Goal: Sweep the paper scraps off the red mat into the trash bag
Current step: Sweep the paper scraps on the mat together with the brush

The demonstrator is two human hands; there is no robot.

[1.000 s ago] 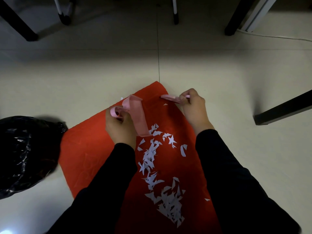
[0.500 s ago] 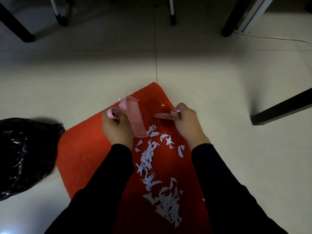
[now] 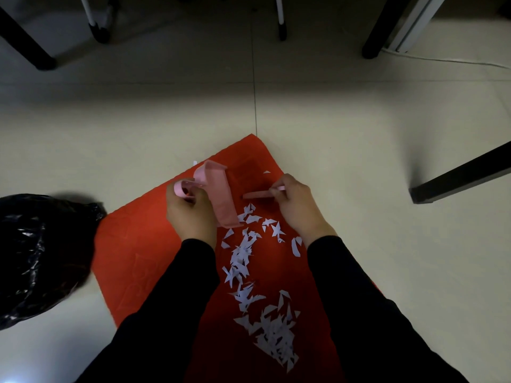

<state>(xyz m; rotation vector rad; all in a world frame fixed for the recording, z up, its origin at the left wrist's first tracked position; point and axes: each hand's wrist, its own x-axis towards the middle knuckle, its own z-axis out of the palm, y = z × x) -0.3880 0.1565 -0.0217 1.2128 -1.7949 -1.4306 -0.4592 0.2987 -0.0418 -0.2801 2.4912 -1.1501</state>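
A red mat (image 3: 143, 244) lies on the pale tiled floor. Several white paper scraps (image 3: 246, 255) trail down its middle, with a thicker pile (image 3: 276, 335) nearer me. My left hand (image 3: 190, 214) grips the looped handle of a small pink dustpan (image 3: 221, 197), whose lip rests on the mat at the top of the scraps. My right hand (image 3: 297, 205) holds a small pink brush (image 3: 260, 194) just right of the dustpan, low over the mat. A crumpled black trash bag (image 3: 41, 258) sits on the floor left of the mat.
Black furniture legs (image 3: 25, 42) stand at the far left and far right (image 3: 376, 31). A dark bar foot (image 3: 459, 175) juts in from the right. A white cable (image 3: 442, 60) runs along the floor at the back right. One lone scrap (image 3: 266, 171) lies by the mat's far corner.
My right hand has brought the brush down from the mat's far edge toward the dustpan and the top scraps. My left hand and the dustpan have stayed nearly where they were.
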